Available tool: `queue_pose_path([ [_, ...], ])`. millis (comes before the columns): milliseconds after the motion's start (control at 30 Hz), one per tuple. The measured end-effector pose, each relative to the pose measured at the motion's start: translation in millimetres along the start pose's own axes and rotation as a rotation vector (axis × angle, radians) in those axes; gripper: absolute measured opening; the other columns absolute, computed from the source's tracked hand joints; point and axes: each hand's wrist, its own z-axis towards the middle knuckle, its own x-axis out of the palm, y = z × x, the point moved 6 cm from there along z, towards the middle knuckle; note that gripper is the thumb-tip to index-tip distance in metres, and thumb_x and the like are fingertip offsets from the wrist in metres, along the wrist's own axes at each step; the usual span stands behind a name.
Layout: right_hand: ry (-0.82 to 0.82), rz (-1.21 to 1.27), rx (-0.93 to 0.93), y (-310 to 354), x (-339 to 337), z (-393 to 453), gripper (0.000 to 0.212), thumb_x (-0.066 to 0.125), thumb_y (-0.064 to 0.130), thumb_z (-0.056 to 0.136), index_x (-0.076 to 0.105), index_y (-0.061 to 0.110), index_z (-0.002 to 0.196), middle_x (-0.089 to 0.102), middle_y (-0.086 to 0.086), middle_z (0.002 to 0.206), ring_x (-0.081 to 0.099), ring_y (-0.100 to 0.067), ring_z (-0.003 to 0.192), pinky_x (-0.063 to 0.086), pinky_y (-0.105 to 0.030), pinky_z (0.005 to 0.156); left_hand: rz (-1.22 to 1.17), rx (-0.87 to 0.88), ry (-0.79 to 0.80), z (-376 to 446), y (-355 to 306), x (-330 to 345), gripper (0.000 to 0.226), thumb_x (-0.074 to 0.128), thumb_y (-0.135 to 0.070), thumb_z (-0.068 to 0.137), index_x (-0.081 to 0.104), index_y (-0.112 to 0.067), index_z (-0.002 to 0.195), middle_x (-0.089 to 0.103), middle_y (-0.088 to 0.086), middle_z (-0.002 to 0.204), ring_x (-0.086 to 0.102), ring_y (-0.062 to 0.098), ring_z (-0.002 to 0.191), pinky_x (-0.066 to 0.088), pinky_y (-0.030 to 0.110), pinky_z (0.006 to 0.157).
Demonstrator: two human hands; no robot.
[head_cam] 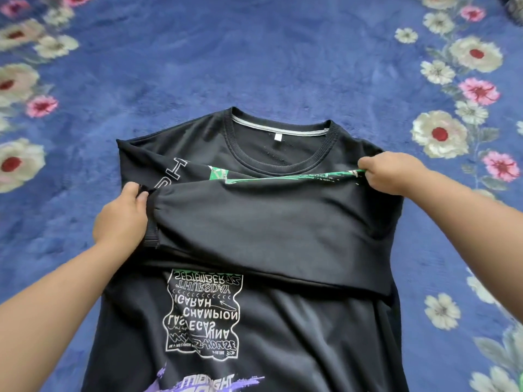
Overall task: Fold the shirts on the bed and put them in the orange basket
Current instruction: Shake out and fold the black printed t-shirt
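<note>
A black long-sleeved shirt with white, green and purple prints lies spread on the bed, its collar pointing away from me. One sleeve is folded across the chest from right to left. My left hand grips the ribbed cuff of that sleeve at the shirt's left side. My right hand pinches the fold at the right shoulder, by a green print. The orange basket is out of view.
The shirt lies on a blue bedspread patterned with white and pink flowers along both sides. The bedspread stretches away beyond the collar and to both sides of the shirt.
</note>
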Motion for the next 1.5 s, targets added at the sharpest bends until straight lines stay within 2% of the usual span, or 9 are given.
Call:
queue_pose_path([
  [200,0.018,-0.173,0.039,-11,4,7,0.020,0.025,0.026,0.097,0.041,0.016,0.090,0.052,-0.007,0.091,0.041,-0.024,0.081,0.029,-0.034,0.081,0.027,0.022,-0.059,18,-1,-3,0.029,0.031,-0.027,0.100,0.043,-0.001,0.106,0.055,0.034,0.093,0.049,0.045,0.084,0.030,0.041,0.064],
  [400,-0.408,-0.102,0.130,-15,14,9,0.039,0.036,0.032,0.094,0.052,0.001,0.111,0.055,-0.022,0.111,0.047,-0.037,0.108,0.024,-0.048,0.101,0.085,-0.076,-0.082,21,-13,11,0.033,0.046,-0.015,0.095,0.042,0.003,0.122,0.044,0.031,0.125,0.041,0.046,0.116,0.033,0.051,0.091],
  [533,-0.721,0.121,-0.003,4,33,-27,0.056,0.038,0.038,0.083,0.052,-0.003,0.117,0.052,-0.028,0.123,0.045,-0.044,0.119,0.026,-0.065,0.098,0.088,0.357,-0.190,-8,-52,28,0.043,0.046,-0.016,0.086,0.049,0.007,0.122,0.041,0.031,0.134,0.036,0.046,0.126,0.027,0.055,0.102],
  [733,-0.443,0.044,-0.403,53,107,-85,0.096,0.028,0.078,0.073,0.023,0.011,0.141,0.024,-0.025,0.147,0.006,-0.031,0.140,0.017,-0.060,0.105,0.343,0.792,0.079,-52,-93,81,0.070,0.035,-0.051,0.079,0.059,0.003,0.118,0.055,0.023,0.127,0.050,0.040,0.120,0.040,0.057,0.093],
  [1000,-0.425,0.071,-0.361,31,127,-103,0.084,0.022,0.019,0.059,0.009,0.011,0.141,0.014,-0.015,0.148,-0.017,-0.015,0.142,0.003,-0.040,0.109,0.338,0.755,0.167,-72,-97,96,0.080,0.027,-0.059,0.079,0.044,-0.006,0.137,0.034,0.025,0.144,0.029,0.041,0.135,0.020,0.062,0.104],
  [1233,-0.182,-0.020,-0.211,24,155,-118,0.077,0.027,0.013,0.060,0.031,-0.003,0.135,0.033,-0.021,0.144,0.021,-0.036,0.134,0.040,-0.065,0.087,0.454,0.600,0.253,-81,-92,106,0.075,0.027,-0.061,0.090,-0.003,-0.026,0.149,-0.014,0.009,0.156,-0.016,0.027,0.142,-0.002,0.054,0.111],
  [1367,0.116,-0.069,-0.098,29,136,-121,0.085,0.043,0.025,0.081,-0.007,0.009,0.148,-0.030,-0.007,0.147,-0.016,-0.024,0.142,0.000,-0.058,0.111,0.455,0.617,0.232,-78,-99,104,0.073,0.027,-0.061,0.090,0.008,-0.024,0.150,-0.005,0.012,0.156,-0.006,0.028,0.144,0.003,0.057,0.110],
  [1433,0.272,0.051,-0.024,24,117,-122,0.070,0.044,0.040,0.085,0.021,0.014,0.145,0.001,-0.008,0.156,0.001,-0.021,0.144,-0.007,-0.055,0.111,0.377,0.706,0.156,-75,-108,95,0.069,0.032,-0.056,0.087,0.039,-0.012,0.141,0.027,0.022,0.149,0.025,0.037,0.138,0.020,0.065,0.102],
  [1500,0.019,0.298,0.071,18,81,-108,0.047,0.034,0.048,0.085,0.057,0.012,0.104,0.055,-0.006,0.117,0.043,-0.026,0.123,0.004,-0.056,0.113,0.322,0.750,0.077,-63,-111,92,0.067,0.033,-0.049,0.083,0.053,-0.004,0.128,0.045,0.025,0.137,0.042,0.042,0.127,0.031,0.067,0.094],
])
